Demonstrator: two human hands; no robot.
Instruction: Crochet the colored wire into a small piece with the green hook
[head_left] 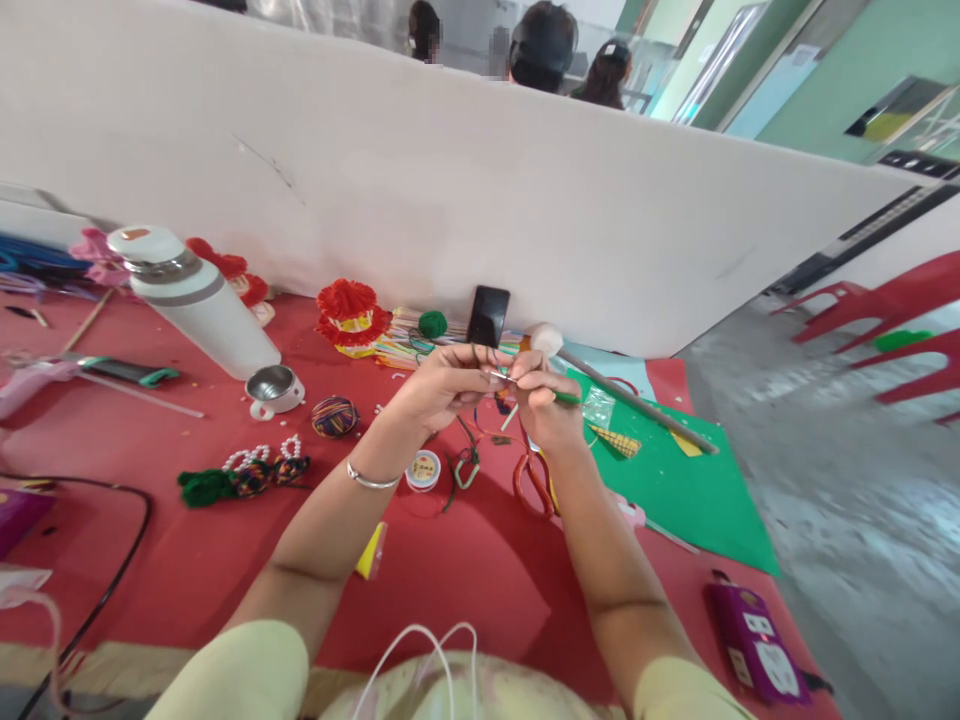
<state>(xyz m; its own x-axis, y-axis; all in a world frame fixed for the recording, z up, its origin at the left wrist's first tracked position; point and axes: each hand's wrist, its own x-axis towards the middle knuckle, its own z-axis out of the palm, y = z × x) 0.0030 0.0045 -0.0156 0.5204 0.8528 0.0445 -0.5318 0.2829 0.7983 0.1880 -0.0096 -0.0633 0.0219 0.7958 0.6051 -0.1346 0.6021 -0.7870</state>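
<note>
In the head view my left hand (pixel 448 385) and my right hand (pixel 546 405) meet above the middle of the red table. A crochet hook with a green handle (pixel 567 398) is gripped in my right hand, its thin metal shaft pointing left to my left fingertips. My left fingers are pinched on dark yarn at the hook's tip; the exact stitch is too small to make out. Below my hands lie red-handled scissors (pixel 532 485), a small round tub with a yellow label (pixel 423 470) and a loop of green yarn (pixel 466 473).
On the left stand a white bottle (pixel 202 310) and a metal cup (pixel 274 388), near a multicoloured yarn ball (pixel 335 416) and beaded yarn pieces (pixel 240 475). A phone (pixel 488 315) leans on the white partition (pixel 450 180). A green sheet (pixel 720 500) and a purple power box (pixel 756 640) are right.
</note>
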